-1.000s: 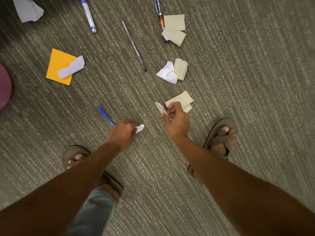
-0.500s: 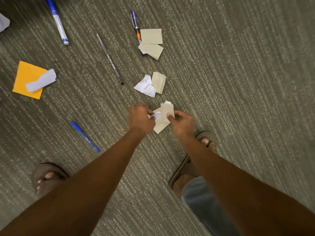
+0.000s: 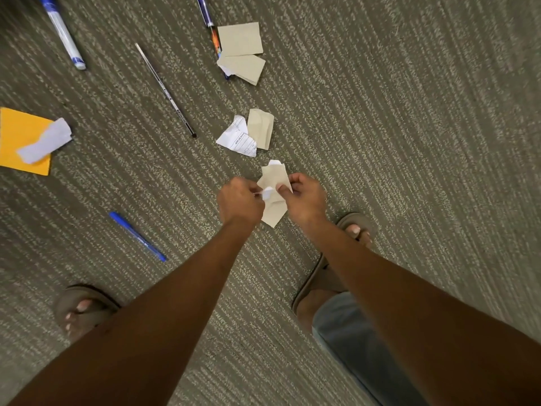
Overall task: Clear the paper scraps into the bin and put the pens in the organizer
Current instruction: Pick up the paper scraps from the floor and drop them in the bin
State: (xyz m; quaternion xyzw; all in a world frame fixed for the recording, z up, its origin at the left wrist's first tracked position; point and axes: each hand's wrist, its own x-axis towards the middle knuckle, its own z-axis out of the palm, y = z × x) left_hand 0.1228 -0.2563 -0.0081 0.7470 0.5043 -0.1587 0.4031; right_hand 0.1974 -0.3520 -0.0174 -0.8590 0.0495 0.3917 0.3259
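Above the carpet, my left hand (image 3: 240,199) and my right hand (image 3: 306,195) pinch the same small bunch of tan and white paper scraps (image 3: 273,178) between them. Just beyond lie a lined white scrap (image 3: 237,137) and a crumpled tan scrap (image 3: 260,128). Two tan scraps (image 3: 241,52) cover part of a dark blue pen (image 3: 208,19). A thin black pen (image 3: 165,89), a blue pen (image 3: 137,236) and a white-and-blue marker (image 3: 63,33) lie to the left. An orange note (image 3: 20,136) carries a white scrap (image 3: 45,140). No bin or organizer is in view.
Grey striped carpet (image 3: 409,127) fills the view. My sandalled feet stand at the lower left (image 3: 79,309) and under my right arm (image 3: 351,227), with a denim-clad knee (image 3: 351,332) beside the right forearm.
My left hand left the floor near the blue pen and joined my right hand at the scraps. The right hand lifted its tan scraps off the carpet. The view shifted right.
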